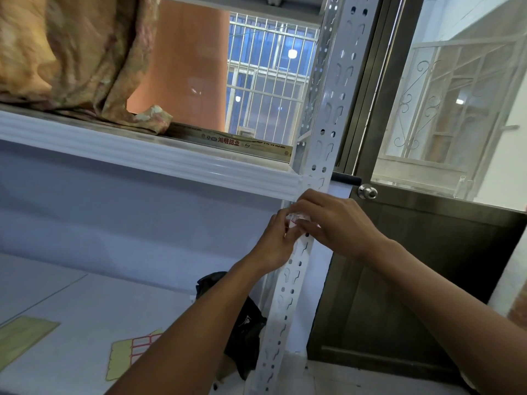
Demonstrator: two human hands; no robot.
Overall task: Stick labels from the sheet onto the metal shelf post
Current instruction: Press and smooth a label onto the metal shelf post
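Note:
The white perforated metal shelf post (328,132) runs up the middle of the view. Both my hands meet on it just below the upper shelf. A small white label with a red border (298,218) lies against the post between my fingers. My left hand (275,240) touches the label from the left side, its fingers curled at the post's edge. My right hand (333,220) covers the post from the right and presses its fingertips on the label. The label sheet (134,350), yellow backing with red-bordered labels, lies on the lower shelf at the bottom left, partly behind my left forearm.
The upper white shelf (142,155) carries a crumpled orange cloth (71,52) and a flat printed box (233,141). A black bag (245,323) sits on the lower shelf by the post. A metal door with a round knob (368,192) stands right of the post.

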